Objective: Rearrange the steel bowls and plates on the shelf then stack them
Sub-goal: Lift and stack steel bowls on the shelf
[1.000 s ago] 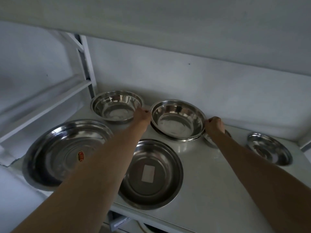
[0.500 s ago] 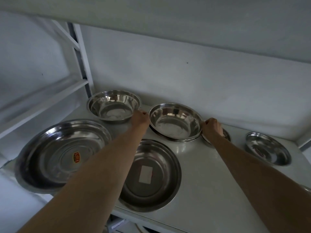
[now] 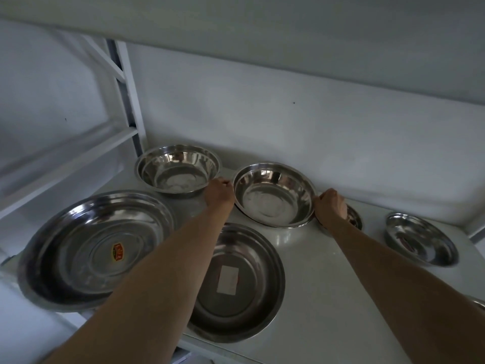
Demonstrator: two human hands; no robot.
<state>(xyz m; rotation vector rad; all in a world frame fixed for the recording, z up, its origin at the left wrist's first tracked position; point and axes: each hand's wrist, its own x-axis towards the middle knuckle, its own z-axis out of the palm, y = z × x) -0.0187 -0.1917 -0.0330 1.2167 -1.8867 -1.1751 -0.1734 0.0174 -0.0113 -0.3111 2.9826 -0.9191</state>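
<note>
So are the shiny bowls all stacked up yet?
Not yet. Nothing is stacked: the big plate, the plate with the white label, the back-left bowl and the far-right bowl each sit alone on the shelf. The left hand and right hand grip the middle bowl by its rim. All the stacking is left.

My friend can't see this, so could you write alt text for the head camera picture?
Two bare hands, left hand and right hand, grip opposite rims of a steel bowl at the back of a white shelf. Around it sit another bowl, two wide plates and a smaller dish.
</note>
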